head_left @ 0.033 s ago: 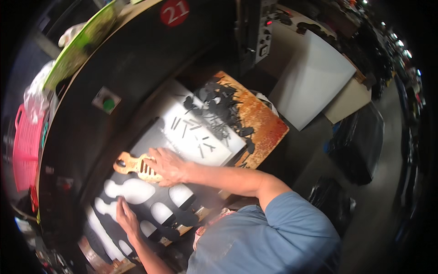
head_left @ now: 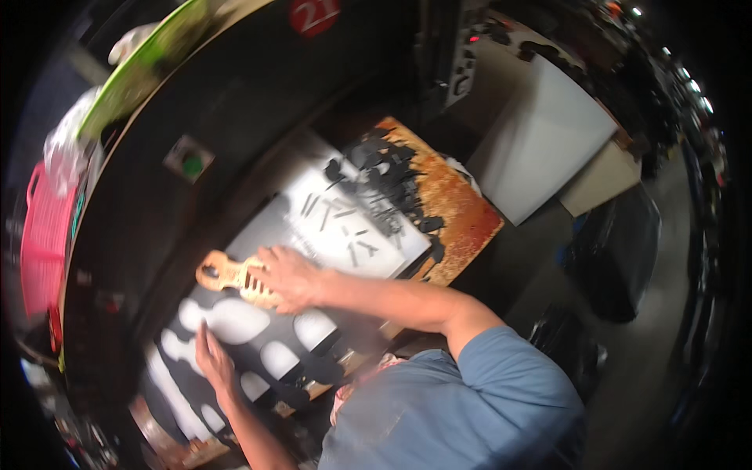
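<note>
Over the sheet [head_left: 247, 357], one die [head_left: 234, 276] is gripped by the right hand [head_left: 289, 281]; the left hand [head_left: 215, 360] is held unclenched. One basket [head_left: 47, 243] is seen left of the sheet.

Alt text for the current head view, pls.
A person's right hand covers one end of a tan slotted plate on a black sheet with white-showing cut-outs; the left hand is open nearby. Beyond lie black scraps and strips.
</note>
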A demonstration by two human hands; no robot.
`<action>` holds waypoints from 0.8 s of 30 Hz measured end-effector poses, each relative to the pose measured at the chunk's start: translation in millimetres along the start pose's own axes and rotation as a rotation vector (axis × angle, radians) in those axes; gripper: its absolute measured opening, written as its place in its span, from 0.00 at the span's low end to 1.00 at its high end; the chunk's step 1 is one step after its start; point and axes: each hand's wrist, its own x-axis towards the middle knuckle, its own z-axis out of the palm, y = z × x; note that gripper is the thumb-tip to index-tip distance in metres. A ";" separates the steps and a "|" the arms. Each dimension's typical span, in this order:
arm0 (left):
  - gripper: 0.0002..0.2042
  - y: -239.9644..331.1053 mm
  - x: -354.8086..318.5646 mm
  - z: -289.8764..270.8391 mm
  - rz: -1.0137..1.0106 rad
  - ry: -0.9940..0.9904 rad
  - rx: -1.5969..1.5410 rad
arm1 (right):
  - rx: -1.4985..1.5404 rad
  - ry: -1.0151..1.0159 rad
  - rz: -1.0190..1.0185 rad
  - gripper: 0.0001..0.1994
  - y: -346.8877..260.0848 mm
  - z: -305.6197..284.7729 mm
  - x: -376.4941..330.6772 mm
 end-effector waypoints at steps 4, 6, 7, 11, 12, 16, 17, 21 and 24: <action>0.24 -30.4 43.5 45.2 -0.141 -0.119 -0.149 | 0.027 -0.111 -0.165 0.48 14.4 1.1 28.3; 0.22 -31.1 43.9 69.1 0.122 -0.055 0.186 | -0.005 -0.147 -0.142 0.46 17.9 -2.2 30.9; 0.22 -29.5 43.0 73.0 0.146 -0.040 0.258 | 0.034 -0.161 -0.144 0.45 19.3 -5.9 32.0; 0.21 -16.6 43.3 72.1 0.078 -0.013 0.232 | 0.397 -0.237 -0.079 0.48 38.9 -42.1 41.2; 0.21 -13.4 44.7 70.0 0.097 0.011 0.234 | 0.773 -0.299 0.019 0.48 46.4 -52.5 46.4; 0.21 -9.2 46.5 69.1 0.055 0.003 0.246 | 1.173 -0.217 0.296 0.49 50.3 -73.7 34.3; 0.21 -10.2 46.1 70.9 0.074 0.020 0.239 | 1.235 -0.140 0.308 0.50 48.2 -78.3 26.3; 0.24 -8.8 50.5 69.8 0.016 -0.035 0.227 | 1.280 0.175 0.425 0.48 30.7 -96.2 -8.7; 0.27 23.8 57.3 55.3 -0.042 -0.145 0.164 | 1.439 0.284 0.465 0.39 9.6 -100.8 -27.7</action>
